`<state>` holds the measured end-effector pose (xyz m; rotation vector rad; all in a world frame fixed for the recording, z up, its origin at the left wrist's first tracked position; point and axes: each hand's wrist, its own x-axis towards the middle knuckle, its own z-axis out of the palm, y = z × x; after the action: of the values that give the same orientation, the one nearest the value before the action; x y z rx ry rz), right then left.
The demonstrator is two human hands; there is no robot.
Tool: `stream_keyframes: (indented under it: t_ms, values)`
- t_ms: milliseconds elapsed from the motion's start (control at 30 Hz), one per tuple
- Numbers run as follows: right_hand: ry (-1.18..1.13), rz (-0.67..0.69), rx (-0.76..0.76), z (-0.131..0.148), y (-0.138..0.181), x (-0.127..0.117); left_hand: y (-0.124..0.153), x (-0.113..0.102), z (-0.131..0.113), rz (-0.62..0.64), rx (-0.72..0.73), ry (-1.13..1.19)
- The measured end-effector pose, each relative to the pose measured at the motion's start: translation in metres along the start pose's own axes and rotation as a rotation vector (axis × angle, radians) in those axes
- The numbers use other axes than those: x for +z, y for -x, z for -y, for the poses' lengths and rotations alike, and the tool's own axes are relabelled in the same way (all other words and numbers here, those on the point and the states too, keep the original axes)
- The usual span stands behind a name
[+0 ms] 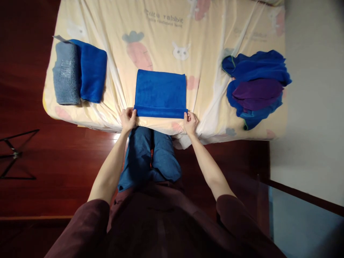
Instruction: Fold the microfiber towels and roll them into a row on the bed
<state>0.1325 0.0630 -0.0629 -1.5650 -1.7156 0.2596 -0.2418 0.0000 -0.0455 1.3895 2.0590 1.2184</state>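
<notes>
A blue towel (161, 89) lies flat in front of me, with a narrow strip along its near edge turned over onto itself. My left hand (128, 118) pinches the near left corner of that strip between thumb and fingers. At the opposite end, my right hand (190, 122) grips the near right corner in the same way. Both hands are closed on the cloth and rest close to the bed's front edge.
On the left of the yellow patterned bed sheet (166, 43) lie a rolled grey towel (67, 75) and a folded blue towel (94, 71). A rumpled pile of blue cloths (258, 68) with a purple cloth (258, 94) lies right. A black tripod (16, 154) stands on the floor.
</notes>
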Motion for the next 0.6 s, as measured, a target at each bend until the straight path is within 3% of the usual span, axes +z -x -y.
stream_keyframes:
  t_ms: [333, 600]
  values:
    - [-0.033, 0.026, 0.015, 0.0044, 0.0012, -0.0014, 0.0011, 0.0022, -0.0025, -0.027, 0.025, 0.086]
    - [0.068, -0.028, -0.143, 0.0055, 0.0078, -0.0035, 0.0038, 0.0002, -0.0045, -0.120, 0.147, 0.125]
